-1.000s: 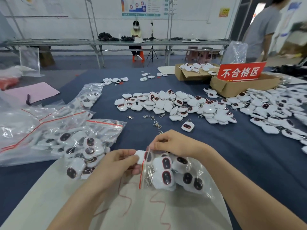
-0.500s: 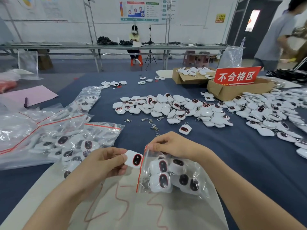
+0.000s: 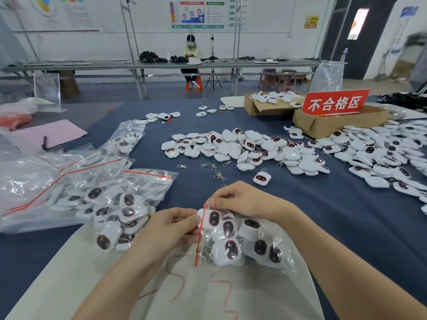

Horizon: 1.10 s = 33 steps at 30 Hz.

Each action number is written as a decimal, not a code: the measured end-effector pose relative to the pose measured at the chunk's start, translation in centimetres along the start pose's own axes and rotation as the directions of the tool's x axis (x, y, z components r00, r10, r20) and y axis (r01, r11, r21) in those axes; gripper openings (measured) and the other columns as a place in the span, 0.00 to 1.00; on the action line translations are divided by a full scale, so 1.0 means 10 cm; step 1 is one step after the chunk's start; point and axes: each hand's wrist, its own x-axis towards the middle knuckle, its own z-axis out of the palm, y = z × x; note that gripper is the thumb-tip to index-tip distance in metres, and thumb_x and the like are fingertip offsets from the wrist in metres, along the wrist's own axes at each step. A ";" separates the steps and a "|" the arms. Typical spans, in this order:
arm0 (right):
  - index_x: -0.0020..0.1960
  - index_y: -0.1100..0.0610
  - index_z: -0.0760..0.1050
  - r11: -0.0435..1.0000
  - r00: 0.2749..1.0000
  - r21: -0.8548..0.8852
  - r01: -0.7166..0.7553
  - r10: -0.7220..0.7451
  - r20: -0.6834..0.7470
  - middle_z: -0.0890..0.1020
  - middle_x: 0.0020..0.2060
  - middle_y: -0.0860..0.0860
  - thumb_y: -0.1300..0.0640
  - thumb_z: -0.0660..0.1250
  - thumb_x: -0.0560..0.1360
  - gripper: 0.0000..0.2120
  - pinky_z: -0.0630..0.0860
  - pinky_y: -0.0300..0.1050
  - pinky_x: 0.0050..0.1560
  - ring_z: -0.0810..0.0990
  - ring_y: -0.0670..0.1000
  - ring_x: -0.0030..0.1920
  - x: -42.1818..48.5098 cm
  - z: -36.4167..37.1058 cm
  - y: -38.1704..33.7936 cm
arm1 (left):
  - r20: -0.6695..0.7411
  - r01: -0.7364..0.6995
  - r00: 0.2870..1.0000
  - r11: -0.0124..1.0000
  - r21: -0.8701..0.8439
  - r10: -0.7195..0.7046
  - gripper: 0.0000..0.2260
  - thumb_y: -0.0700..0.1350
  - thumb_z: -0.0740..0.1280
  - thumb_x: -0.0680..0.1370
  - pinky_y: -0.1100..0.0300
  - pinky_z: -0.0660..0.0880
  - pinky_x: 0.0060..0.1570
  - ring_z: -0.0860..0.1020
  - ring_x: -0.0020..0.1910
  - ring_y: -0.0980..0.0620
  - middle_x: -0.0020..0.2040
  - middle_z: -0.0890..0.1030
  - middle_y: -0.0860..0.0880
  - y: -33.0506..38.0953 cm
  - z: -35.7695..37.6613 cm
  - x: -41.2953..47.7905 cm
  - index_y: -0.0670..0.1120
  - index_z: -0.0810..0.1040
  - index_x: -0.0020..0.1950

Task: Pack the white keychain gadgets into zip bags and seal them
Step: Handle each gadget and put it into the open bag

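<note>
The bag (image 3: 287, 241) lies on its side on a white sheet (image 3: 92, 273) at the near edge of the table (image 3: 346, 215), its mouth facing left and edged by a red zip (image 3: 199, 239). Several gadgets already sit inside.

The right hand (image 3: 245, 200) is curled over the far end of the mouth, thumb and fingers pinching the film there to hold it open. The left hand (image 3: 168, 229) pinches one white gadget (image 3: 200, 214) in its fingertips, right at the zip line, partly into the mouth.

Judging by their look, the gadgets are light, hard-shelled and smooth, so they should slide over each other and could slip back out of a tilted mouth. Each is best held by its flat sides. Their metal clasps may snag on the film or lodge in the zip track. The bag is thin, soft and slick, with no shape of its own. The zip strip is its only stiffer part, so that is the place to grip, both for holding it open and for pressing it shut from one end to the other.

Filled bags (image 3: 111, 204) lie at the near left. A loose pile (image 3: 242, 148) spreads across the middle, with spare clasps (image 3: 217, 174) just near of it. Cardboard boxes (image 3: 335, 123) stand at the far right.
</note>
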 end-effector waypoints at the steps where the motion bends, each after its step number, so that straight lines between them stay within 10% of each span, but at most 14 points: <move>1: 0.48 0.39 0.85 1.000 1.000 -0.013 -0.001 0.001 -0.012 0.87 0.46 0.41 0.47 0.69 0.79 0.06 0.76 0.30 0.48 0.84 0.40 0.49 0.00 0.01 -0.02 | 0.011 -0.004 1.000 1.000 0.007 0.004 0.07 0.36 0.68 0.80 0.61 0.82 0.42 0.82 0.41 0.50 0.46 0.86 0.38 0.01 0.04 0.00 0.37 0.85 0.51; 5: 0.45 0.40 0.86 0.997 0.999 -0.074 -0.004 0.000 -0.049 0.87 0.44 0.39 0.49 0.69 0.79 0.08 0.76 0.30 0.50 0.84 0.38 0.48 0.02 0.00 -0.06 | -0.024 -0.003 1.000 0.997 0.081 0.005 0.12 0.41 0.65 0.81 0.52 0.74 0.45 0.74 0.40 0.47 0.39 0.79 0.40 0.03 0.21 0.02 0.34 0.83 0.46; 10: 0.46 0.49 0.86 0.994 0.997 -0.106 -0.004 -0.004 -0.077 0.87 0.46 0.51 0.52 0.69 0.80 0.08 0.77 0.54 0.60 0.83 0.52 0.48 0.03 0.00 -0.10 | 0.014 -0.025 1.000 0.958 0.286 0.022 0.20 0.51 0.64 0.82 0.64 0.61 0.27 0.66 0.28 0.53 0.31 0.68 0.47 -0.01 0.27 -0.02 0.35 0.73 0.39; 13: 0.44 0.46 0.86 0.996 0.998 -0.081 -0.025 0.020 -0.059 0.86 0.40 0.53 0.47 0.68 0.80 0.10 0.79 0.50 0.48 0.80 0.52 0.40 0.01 -0.02 -0.10 | -0.053 -0.080 0.993 0.934 0.348 0.105 0.23 0.55 0.62 0.83 0.62 0.67 0.30 0.71 0.29 0.55 0.30 0.75 0.46 0.01 0.17 0.03 0.38 0.78 0.39; 16: 0.45 0.46 0.86 0.997 0.989 0.056 -0.062 0.069 -0.129 0.84 0.36 0.43 0.46 0.68 0.80 0.10 0.75 0.37 0.40 0.76 0.44 0.36 0.00 -0.10 -0.03 | -0.209 -0.125 0.966 0.983 0.136 0.152 0.17 0.50 0.62 0.84 0.66 0.72 0.31 0.76 0.30 0.58 0.31 0.80 0.52 -0.03 0.06 0.19 0.43 0.85 0.45; 20: 0.56 0.44 0.84 0.988 0.861 -0.111 -0.111 0.040 -0.508 0.84 0.53 0.39 0.48 0.67 0.80 0.08 0.73 0.31 0.58 0.81 0.42 0.54 0.07 -0.29 0.25 | -0.281 -0.154 0.957 0.939 -0.308 0.065 0.11 0.44 0.63 0.84 0.64 0.73 0.31 0.77 0.30 0.56 0.35 0.80 0.49 -0.08 0.09 0.53 0.43 0.84 0.48; 25: 0.79 0.49 0.63 0.746 0.809 -0.488 -0.453 0.115 -0.576 0.61 0.79 0.55 0.42 0.61 0.81 0.28 0.54 0.54 0.78 0.57 0.56 0.79 0.06 -0.43 0.67 | -0.173 -0.116 0.985 0.829 -0.547 0.024 0.07 0.45 0.64 0.83 0.64 0.80 0.36 0.81 0.35 0.56 0.38 0.82 0.51 -0.02 0.26 0.99 0.46 0.81 0.51; 33: 0.70 0.49 0.74 0.837 0.760 -0.424 -0.345 -0.016 -0.650 0.75 0.68 0.47 0.48 0.66 0.81 0.19 0.64 0.47 0.69 0.70 0.53 0.66 0.12 -0.44 0.85 | -0.205 -0.147 0.976 0.907 -0.394 0.069 0.08 0.42 0.63 0.84 0.62 0.78 0.31 0.78 0.31 0.55 0.37 0.80 0.48 -0.02 0.50 1.56 0.44 0.81 0.49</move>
